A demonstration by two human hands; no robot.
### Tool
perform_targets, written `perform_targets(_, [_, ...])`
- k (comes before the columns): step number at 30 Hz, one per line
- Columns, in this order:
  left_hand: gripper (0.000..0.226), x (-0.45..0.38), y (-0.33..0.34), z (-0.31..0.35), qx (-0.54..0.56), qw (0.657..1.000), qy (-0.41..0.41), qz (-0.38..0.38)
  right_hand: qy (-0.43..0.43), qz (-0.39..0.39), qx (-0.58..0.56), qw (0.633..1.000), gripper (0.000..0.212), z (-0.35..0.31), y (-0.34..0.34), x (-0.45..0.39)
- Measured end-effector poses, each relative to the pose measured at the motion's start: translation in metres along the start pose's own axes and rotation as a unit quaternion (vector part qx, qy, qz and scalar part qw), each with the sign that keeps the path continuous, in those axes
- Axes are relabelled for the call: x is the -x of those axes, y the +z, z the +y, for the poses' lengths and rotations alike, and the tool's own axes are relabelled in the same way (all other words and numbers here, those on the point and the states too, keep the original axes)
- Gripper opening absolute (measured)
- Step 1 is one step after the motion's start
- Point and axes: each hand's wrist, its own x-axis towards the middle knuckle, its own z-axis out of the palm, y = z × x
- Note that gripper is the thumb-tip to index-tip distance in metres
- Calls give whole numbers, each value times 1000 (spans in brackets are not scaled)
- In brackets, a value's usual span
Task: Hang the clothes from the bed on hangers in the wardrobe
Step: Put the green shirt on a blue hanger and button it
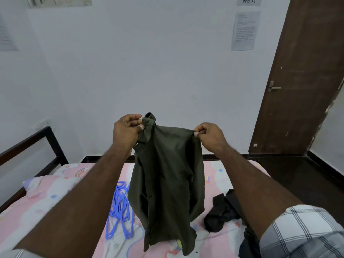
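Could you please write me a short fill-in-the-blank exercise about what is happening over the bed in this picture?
1. Both hands hold up a dark olive button-up shirt by its ____ end.
2. The left hand pinches the shirt at its ____.
3. The plastic hangers lying on the pink patterned bedsheet are ____ in colour.
4. The crumpled black garment lies below the ____ hand's forearm.

Missing words: top; collar; blue; right

Shirt (pixel 167 174): matt olive cloth. Hangers (pixel 120 207): smooth blue plastic. Bedsheet (pixel 55 187): printed pink cloth. Door (pixel 305 71): dark wood, metal handle (pixel 273 87)
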Motion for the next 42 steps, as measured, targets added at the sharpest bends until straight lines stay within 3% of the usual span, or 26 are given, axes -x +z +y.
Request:
perform_targets(5, [33,-2,0,-10,0,999,-6,34,-94,74,36,992,12,-31,-25,-13])
perform_targets(9, [32,-4,2,-13,3,999,-8,46,-135,33,131,982,13,-43,-44,-25])
perform_targets(13, [29,-1,8,-21,-8,997,-23,69,-177,103,146,968,17,-50,-52,-30])
perform_targets(17, [28,5,10,-31,-20,996,-52,66,-185,89,183,961,20,-54,-56,-31])
perform_targets(19, [28,8,8,-37,-22,995,-77,59,-179,128,163,962,20,-57,-62,-31])
perform_targets(27, [29,20,1,-55,-59,989,-131,24,-160,103,175,966,21,-56,-56,-26])
perform_targets(33, [21,13,-19,-67,-87,981,-161,70,-86,119,217,965,23,-43,-63,-30])
perform_targets(38, [14,8,-21,-67,-43,975,-201,89,-21,85,206,975,23,-39,-51,-16])
perform_targets(42, [9,8,-10,-61,15,971,-233,50,13,37,127,991,17,-42,-27,-2])
